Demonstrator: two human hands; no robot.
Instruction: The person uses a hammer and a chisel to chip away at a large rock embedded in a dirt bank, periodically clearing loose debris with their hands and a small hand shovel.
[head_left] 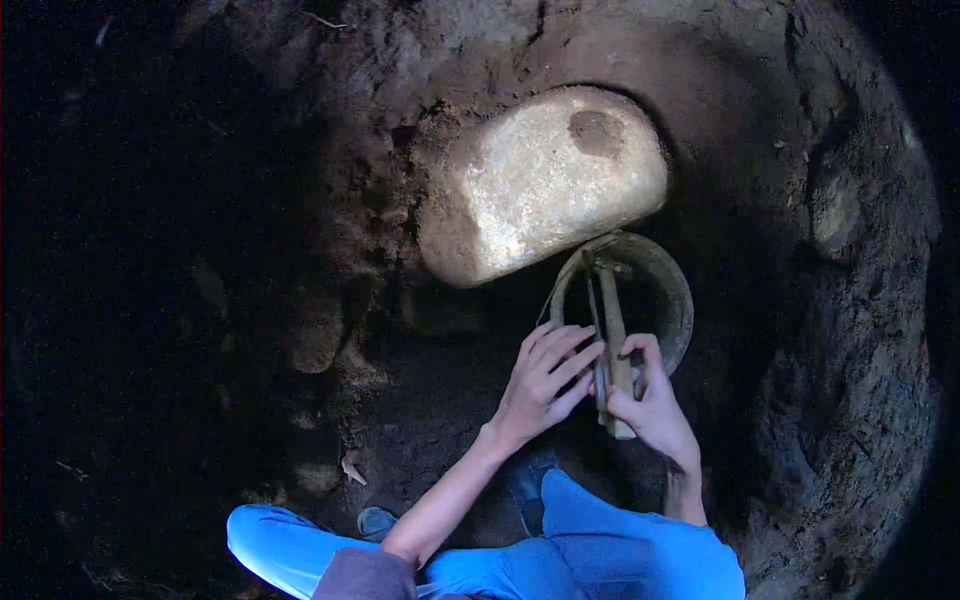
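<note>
A round bucket (pixel 676 290) with a worn, muddy rim stands just below a big pale rock. Out of it, toward me, leans a tool with a pale wooden handle (pixel 615 318); its head is lost in the dark inside. Beside that handle lies a thin dark rod (pixel 599 305). My right hand (pixel 655 405) is closed on the lower part of the wooden handle, thumb and forefinger along it. My left hand (pixel 545 380) has its fingers stretched out and slightly apart, by the rod and the bucket's near left rim. Whether its fingertips touch the rod I cannot tell.
The large pale rock (pixel 560 175), with a dark patch on top, sits in the soil beyond the bucket. Rough earth walls (pixel 850 400) curve around on the right. My blue-clad knees (pixel 640 545) are close below my hands. Deep shadow covers the left.
</note>
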